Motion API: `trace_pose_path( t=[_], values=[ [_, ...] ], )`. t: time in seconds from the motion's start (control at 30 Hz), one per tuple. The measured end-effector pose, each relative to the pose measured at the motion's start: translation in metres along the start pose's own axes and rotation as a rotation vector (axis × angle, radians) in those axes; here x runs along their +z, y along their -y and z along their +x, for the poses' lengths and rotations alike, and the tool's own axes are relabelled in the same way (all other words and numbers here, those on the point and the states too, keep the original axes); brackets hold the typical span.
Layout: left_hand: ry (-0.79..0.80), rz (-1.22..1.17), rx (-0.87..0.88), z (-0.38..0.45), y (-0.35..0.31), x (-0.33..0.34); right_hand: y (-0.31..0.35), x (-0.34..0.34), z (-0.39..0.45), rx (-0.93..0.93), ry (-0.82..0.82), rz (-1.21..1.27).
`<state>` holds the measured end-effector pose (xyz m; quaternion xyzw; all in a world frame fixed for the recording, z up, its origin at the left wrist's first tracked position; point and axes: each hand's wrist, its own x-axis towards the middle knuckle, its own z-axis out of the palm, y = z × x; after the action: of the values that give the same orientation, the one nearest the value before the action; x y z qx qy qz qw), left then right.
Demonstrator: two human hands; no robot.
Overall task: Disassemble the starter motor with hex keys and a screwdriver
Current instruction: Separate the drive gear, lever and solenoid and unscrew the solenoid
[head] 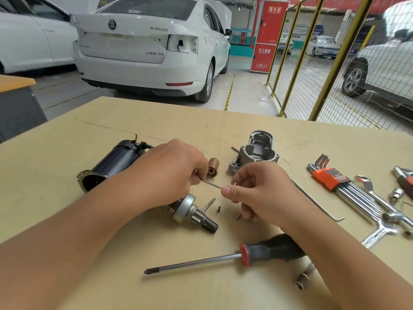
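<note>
Garage bay, white sedan (152, 48) behind, pale wooden worktop (156, 121) in front. Starter motor mostly apart: black cylindrical motor housing (111, 163) lying on side at left, grey cast aluminium nose housing (257, 153) standing open-side up near centre, silver planetary gear shaft (193, 212) lying just below the hands, brass-coloured bushing (212, 167) between the housings. Left hand (169, 171) curled, gripping one end of a thin steel pin (212, 184); right hand (257, 191) pinching the other end between thumb and fingers, probably to inspect it or slide a small part off. Loose small screws (219, 208) near the shaft, likely set close for reassembly. Red-and-black-handled Phillips screwdriver (223, 258) lying near edge, partly under right forearm. Orange-holdered hex key set (335, 180) and chrome wrenches (380, 211) parked right, within reach.
</note>
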<state>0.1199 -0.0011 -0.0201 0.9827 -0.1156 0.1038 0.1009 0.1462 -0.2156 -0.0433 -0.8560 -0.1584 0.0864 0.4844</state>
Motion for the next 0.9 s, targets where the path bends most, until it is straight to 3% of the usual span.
trace_pose_path(
  t=[0.3,0.47,0.57,0.9],
  values=[
    [0.008,0.016,-0.003,0.002,0.001,0.002,0.003,0.004,-0.003,-0.229,-0.099,-0.168],
    [-0.015,0.015,0.012,0.002,0.003,0.003,0.006,0.001,-0.004,0.039,0.037,0.183],
    [-0.014,0.010,0.011,0.002,0.003,0.003,0.005,-0.001,-0.005,0.170,0.161,0.270],
    [-0.010,0.007,-0.010,0.000,0.002,-0.001,0.000,-0.006,-0.004,0.188,0.311,0.444]
  ],
)
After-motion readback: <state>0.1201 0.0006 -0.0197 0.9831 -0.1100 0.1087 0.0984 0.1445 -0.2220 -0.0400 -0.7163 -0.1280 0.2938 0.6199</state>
